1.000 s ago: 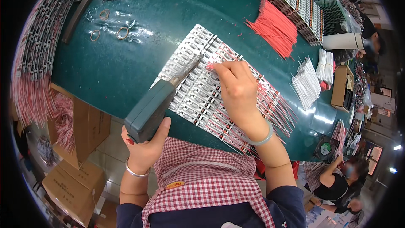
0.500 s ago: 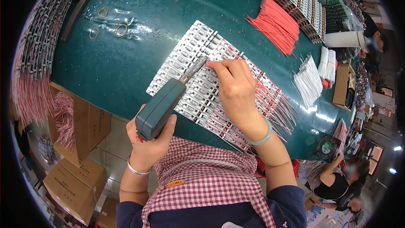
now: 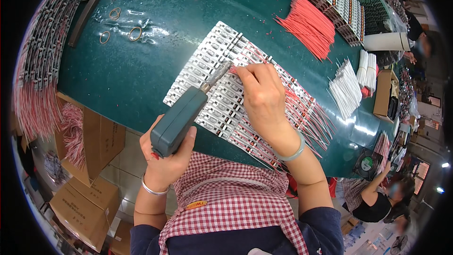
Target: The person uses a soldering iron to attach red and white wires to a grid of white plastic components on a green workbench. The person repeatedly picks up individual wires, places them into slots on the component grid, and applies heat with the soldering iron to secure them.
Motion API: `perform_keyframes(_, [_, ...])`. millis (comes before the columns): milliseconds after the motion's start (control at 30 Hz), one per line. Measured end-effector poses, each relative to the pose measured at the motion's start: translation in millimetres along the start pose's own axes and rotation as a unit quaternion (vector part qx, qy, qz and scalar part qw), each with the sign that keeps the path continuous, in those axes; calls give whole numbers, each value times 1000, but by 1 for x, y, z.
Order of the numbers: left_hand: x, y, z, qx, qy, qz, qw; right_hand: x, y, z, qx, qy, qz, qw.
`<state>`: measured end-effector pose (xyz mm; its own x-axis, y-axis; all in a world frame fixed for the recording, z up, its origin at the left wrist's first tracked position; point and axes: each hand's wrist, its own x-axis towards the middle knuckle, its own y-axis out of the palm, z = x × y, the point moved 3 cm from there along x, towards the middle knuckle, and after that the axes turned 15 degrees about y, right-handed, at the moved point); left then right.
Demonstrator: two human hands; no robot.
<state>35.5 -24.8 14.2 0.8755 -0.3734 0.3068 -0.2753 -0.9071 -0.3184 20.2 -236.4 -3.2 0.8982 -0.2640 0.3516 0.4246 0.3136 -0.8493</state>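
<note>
My left hand (image 3: 167, 160) is wrapped round a dark green soldering gun (image 3: 175, 122). Its long grey tip points up and right, over a sheet of white small parts (image 3: 200, 63) laid in rows on the table. Close to the tip's end, my right hand (image 3: 263, 101) is closed in a pinch at a short bit of red wire (image 3: 233, 70); the far end of that wire is hidden by my fingers. Rows of red and white wires (image 3: 309, 115) are attached along the sheet's right side and fan out beneath my right wrist.
On the green table (image 3: 122, 75) lie loose red wires (image 3: 309, 26), white wires (image 3: 345, 89) and several rubber bands (image 3: 136, 33). Stacked sheets (image 3: 330, 0) stand at the far right. Wired strips (image 3: 42, 42) hang at the left above cardboard boxes (image 3: 85, 208). A co-worker (image 3: 377, 200) sits at the right.
Both hands stay almost in place, the soldering gun's tip still beside my right fingertips. At the right, the co-worker's arm and head have shifted slightly.
</note>
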Motion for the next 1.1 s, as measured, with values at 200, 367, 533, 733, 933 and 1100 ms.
perform_keyframes(200, [-13, -4, 5, 2, -42, -32, 999, 0, 2, 0, 4, 0, -6, 1000])
perform_keyframes(367, [-19, -4, 6, 8, -39, -35, 999, 1, 2, -1, 1, 1, -20, 1000])
perform_keyframes(533, [-21, -4, 6, 4, -40, -41, 998, -4, 0, 2, 13, -18, -33, 999])
perform_keyframes(733, [-16, -4, 5, 0, 17, -23, 1000, -6, 3, 3, 21, -22, -38, 999])
perform_keyframes(933, [-13, -3, 3, -10, 3, -10, 1000, -6, 3, 4, 7, -14, -34, 999])
perform_keyframes(1100, [-11, -4, 2, 1, 18, -1, 1000, -7, 4, 4, 11, -18, -23, 1000])
